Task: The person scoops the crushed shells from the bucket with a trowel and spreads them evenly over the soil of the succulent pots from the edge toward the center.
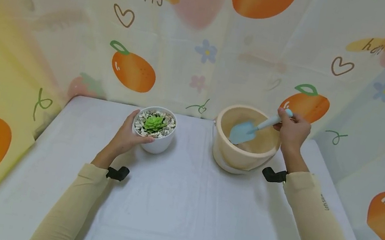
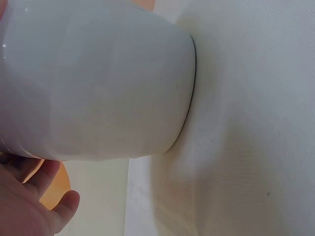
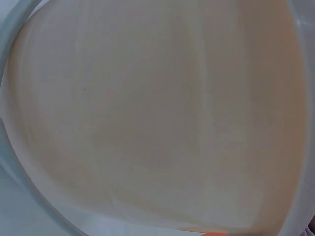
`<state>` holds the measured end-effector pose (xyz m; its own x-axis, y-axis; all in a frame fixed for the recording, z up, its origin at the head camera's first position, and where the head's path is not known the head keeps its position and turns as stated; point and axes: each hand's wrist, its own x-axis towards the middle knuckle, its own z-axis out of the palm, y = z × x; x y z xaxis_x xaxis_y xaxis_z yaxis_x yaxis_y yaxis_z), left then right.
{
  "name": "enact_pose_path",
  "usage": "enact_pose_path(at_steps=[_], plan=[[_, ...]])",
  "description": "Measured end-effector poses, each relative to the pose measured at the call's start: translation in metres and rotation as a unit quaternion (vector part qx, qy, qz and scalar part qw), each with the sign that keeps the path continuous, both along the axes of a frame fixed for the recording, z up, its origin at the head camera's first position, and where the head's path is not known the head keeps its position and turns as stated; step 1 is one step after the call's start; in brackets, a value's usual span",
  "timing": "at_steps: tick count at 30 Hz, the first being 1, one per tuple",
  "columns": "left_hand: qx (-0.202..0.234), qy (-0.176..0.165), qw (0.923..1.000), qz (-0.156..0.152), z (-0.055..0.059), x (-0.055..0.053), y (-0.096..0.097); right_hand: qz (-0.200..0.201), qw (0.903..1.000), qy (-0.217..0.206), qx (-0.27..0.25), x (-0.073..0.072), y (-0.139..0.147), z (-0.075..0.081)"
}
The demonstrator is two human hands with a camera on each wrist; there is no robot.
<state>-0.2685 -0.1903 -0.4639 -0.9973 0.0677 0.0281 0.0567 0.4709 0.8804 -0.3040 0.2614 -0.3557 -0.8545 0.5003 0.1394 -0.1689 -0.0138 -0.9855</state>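
In the head view a white flowerpot point(image 1: 157, 145) stands on the table, holding a green succulent point(image 1: 154, 123) set among pale pebbles. My left hand point(image 1: 129, 135) grips this pot from the left, its thumb across the front near the rim. The left wrist view shows the pot's side point(image 2: 108, 83) close up, with fingers point(image 2: 42, 179) at its far side. My right hand point(image 1: 294, 130) holds a light blue trowel point(image 1: 242, 132) by its handle. The trowel's blade is inside a beige bucket point(image 1: 226, 154); the bucket's bottom is partly hidden.
A white cloth covers the table point(image 1: 176, 215). Behind it hangs a curtain point(image 1: 175, 40) printed with oranges, hearts and flowers. The bucket's outer wall point(image 3: 147, 113) fills the right wrist view, with its curved handle point(image 3: 19, 167) along the left edge.
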Motion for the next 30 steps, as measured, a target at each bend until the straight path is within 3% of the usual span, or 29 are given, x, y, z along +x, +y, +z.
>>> enact_pose_path(at_steps=[11,16,24,30], plan=[[-0.011,0.003,0.9999,0.001,0.003,-0.003,0.0,0.041,0.9957,-0.011,0.082,0.001,-0.009,-0.002],[-0.006,0.003,1.0,0.0,0.002,-0.002,0.0,0.056,0.9904,-0.035,0.121,0.001,-0.016,-0.006],[0.009,-0.003,0.9999,-0.004,-0.004,0.003,0.0,0.094,0.9723,-0.094,0.192,0.007,-0.021,-0.014],[0.005,0.004,1.0,-0.004,-0.001,0.002,0.001,0.133,0.948,-0.147,0.249,0.007,-0.016,-0.003]])
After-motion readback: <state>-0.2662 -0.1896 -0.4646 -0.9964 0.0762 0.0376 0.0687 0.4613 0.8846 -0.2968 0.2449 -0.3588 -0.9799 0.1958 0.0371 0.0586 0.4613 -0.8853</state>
